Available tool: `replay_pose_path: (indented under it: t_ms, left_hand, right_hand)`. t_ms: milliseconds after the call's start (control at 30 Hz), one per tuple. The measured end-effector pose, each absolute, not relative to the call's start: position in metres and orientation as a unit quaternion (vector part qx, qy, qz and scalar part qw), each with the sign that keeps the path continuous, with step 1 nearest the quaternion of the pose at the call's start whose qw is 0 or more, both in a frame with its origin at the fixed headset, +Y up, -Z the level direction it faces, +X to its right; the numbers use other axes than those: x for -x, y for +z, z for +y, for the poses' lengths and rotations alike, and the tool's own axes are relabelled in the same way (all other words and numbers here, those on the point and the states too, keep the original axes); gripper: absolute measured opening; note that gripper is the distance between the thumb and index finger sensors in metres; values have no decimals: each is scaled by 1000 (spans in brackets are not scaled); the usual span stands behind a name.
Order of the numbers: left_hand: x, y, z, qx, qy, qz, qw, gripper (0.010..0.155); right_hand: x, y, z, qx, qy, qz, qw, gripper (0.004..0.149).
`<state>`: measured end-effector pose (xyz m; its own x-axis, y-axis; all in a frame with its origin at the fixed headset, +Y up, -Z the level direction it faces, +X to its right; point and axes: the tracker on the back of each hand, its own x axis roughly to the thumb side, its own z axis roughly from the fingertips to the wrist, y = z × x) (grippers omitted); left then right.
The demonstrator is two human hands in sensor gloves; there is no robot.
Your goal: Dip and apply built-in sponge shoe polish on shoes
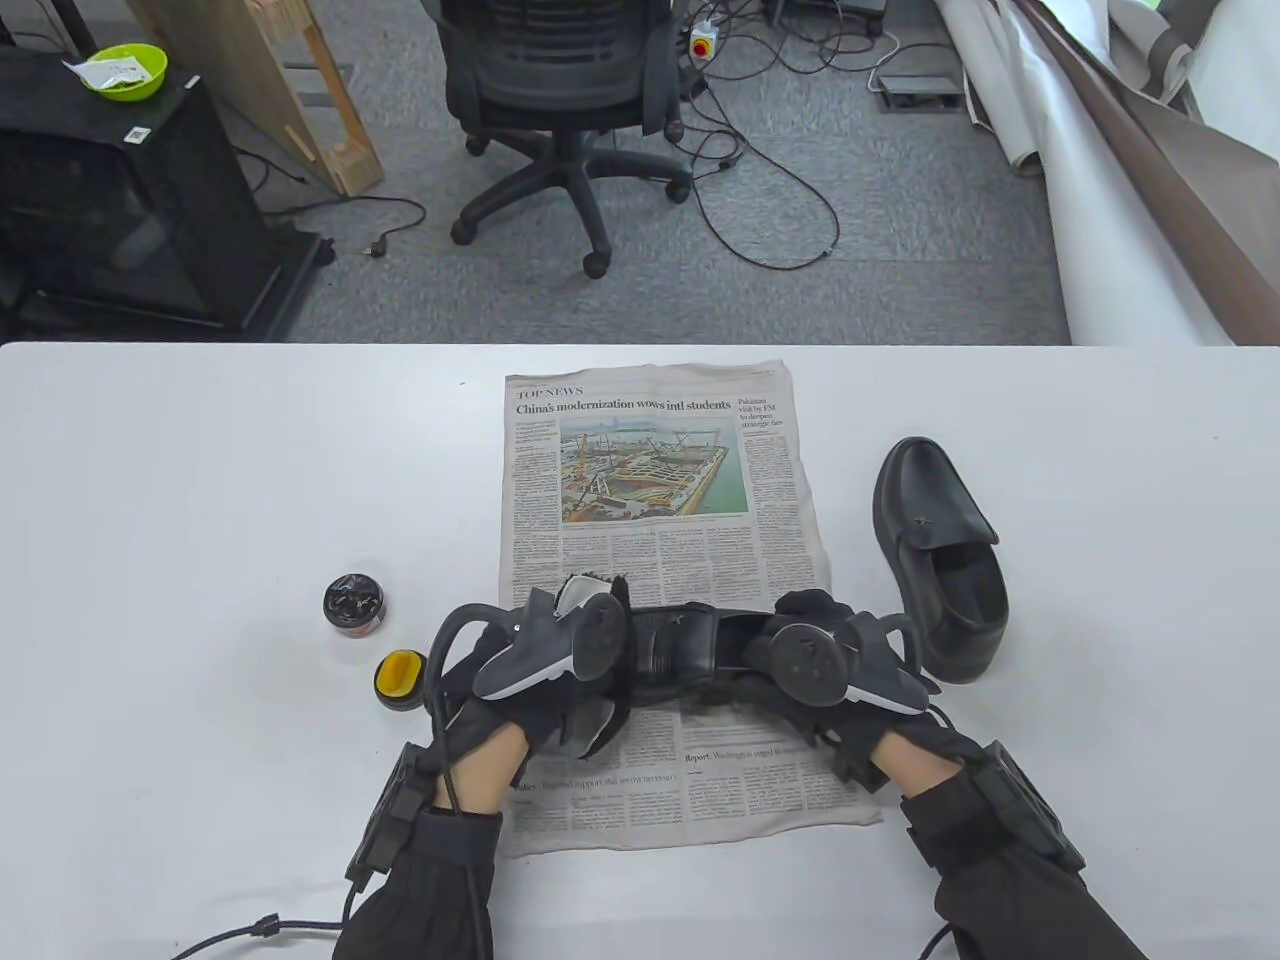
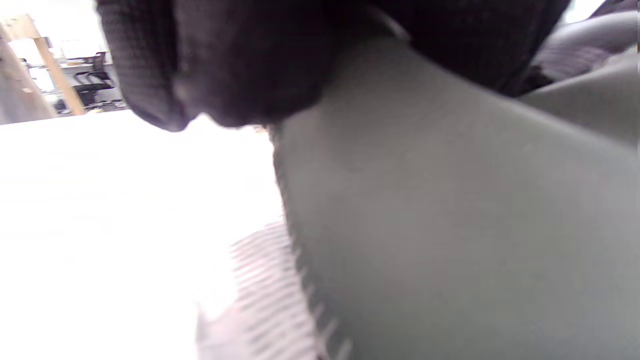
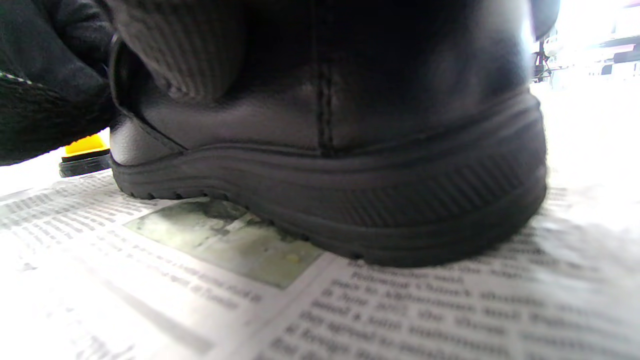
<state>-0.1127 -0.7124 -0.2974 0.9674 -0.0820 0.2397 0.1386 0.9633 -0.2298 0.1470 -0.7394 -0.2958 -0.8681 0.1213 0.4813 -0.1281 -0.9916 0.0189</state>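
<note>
Black shoes (image 1: 940, 560), black polish tin (image 1: 353, 603), yellow sponge lid (image 1: 399, 679), white bench (image 1: 200, 500), printed grey-white newspaper (image 1: 650, 470).

Two black shoes (image 1: 680, 650) (image 1: 940, 560), one newspaper sheet (image 1: 660, 480), one open polish tin (image 1: 354, 603), one yellow-lined lid (image 1: 398, 680), and two gloved hands (image 1: 540, 680) (image 1: 830, 670) on one desk (image 1: 200, 500).

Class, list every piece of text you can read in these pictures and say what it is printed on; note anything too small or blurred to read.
"TOP NEWS": section heading at the top of the newspaper sheet spread on the white table.
"China's modernization wows intl students": main headline on the same newspaper.
"Report:": start of a lower headline on the newspaper; the rest is blurred.
Body columns and the small side headline: too small to read.
Black polish tin, yellow-lined lid: no readable text.
</note>
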Motion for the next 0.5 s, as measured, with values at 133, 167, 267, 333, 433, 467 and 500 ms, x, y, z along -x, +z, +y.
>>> replay_pose_path:
  t_ms: [133, 167, 267, 333, 433, 467, 500]
  left_hand:
    - [126, -300, -708, 133, -75, -65, 986, 60]
    - [125, -299, -705, 125, -96, -61, 986, 59]
    - [102, -292, -694, 59, -77, -121, 988, 58]
    - [77, -289, -690, 39, 15, -175, 984, 59]
    - [51, -289, -692, 41, 87, -207, 974, 60]
    - [44, -291, -696, 46, 86, -204, 974, 60]
    - [41, -292, -699, 55, 73, -200, 976, 60]
  right_hand:
    - [-147, -296, -739, -249, 966, -6, 65, 41]
    - [-147, -296, -739, -248, 966, -5, 65, 41]
    - [-147, -296, -739, -248, 967, -4, 66, 41]
    - [-147, -296, -740, -248, 967, -5, 66, 41]
    - [-147, -296, -740, -249, 966, -4, 67, 41]
    - [-147, -297, -740, -249, 966, -4, 68, 41]
    - [-147, -297, -740, -250, 966, -4, 68, 41]
